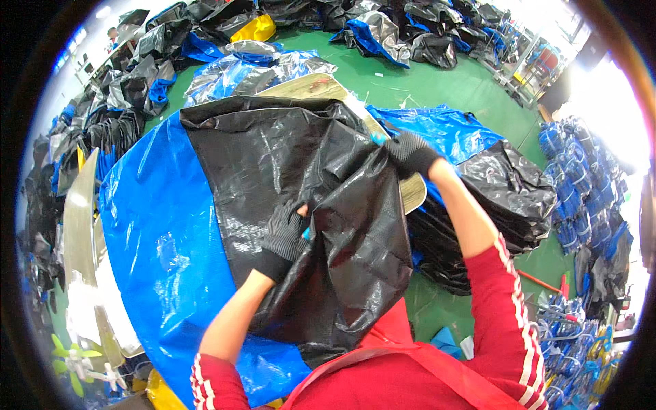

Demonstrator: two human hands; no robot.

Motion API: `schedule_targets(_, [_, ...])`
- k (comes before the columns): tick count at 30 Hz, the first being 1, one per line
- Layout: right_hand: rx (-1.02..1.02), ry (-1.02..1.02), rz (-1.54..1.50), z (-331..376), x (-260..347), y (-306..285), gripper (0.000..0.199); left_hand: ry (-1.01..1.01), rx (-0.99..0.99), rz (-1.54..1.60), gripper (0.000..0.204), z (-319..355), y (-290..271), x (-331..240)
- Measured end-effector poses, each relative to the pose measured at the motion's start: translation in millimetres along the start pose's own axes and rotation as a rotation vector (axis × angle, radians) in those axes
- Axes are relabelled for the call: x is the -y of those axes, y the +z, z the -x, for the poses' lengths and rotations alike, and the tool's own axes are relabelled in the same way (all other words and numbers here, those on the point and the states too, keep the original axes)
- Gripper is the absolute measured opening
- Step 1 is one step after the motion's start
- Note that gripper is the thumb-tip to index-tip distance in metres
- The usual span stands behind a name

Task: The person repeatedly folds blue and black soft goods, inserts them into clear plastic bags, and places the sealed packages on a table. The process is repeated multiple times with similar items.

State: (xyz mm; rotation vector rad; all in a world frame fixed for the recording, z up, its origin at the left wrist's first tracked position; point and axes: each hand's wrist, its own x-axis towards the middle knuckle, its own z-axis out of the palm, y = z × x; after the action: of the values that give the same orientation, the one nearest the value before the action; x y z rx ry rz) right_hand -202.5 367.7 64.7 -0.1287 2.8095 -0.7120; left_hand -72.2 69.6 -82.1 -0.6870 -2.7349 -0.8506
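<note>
A large glossy plastic tarp, blue on its left part (pixel 160 205) and black over the rest (pixel 256 157), is spread in front of me and hangs down toward my lap. My left hand (pixel 283 236), in a dark ribbed glove, is closed on a raised fold of the black part near the middle. Farther off and to the right, my right hand (pixel 410 154), gloved alike with a light-blue fingertip showing, pinches the black part near its right edge. Creases run between the two hands. Under the tarp, bits of a wood-coloured tabletop (pixel 306 87) show at the far side.
Another blue-and-black tarp (pixel 509 181) is heaped to the right. Beyond the table, a pile of blue and silvery sheets (pixel 253 72) rests on the green floor (pixel 372 85). Tied blue bundles (pixel 581 181) stack up at the far right. A fan with green blades (pixel 75 359) stands at lower left.
</note>
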Motion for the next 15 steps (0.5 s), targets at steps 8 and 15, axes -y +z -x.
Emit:
schedule_targets(8, [-0.449, -0.495, 0.178, 107, 44, 35, 0.026, -0.440, 0.522, 1.079, 0.044, -60, -62, -36])
schedule_targets(15, [0.091, -0.456, 0.043, 97, 51, 23, 0.051, 0.173, -0.017, 0.123, 0.029, -94, -48, -50])
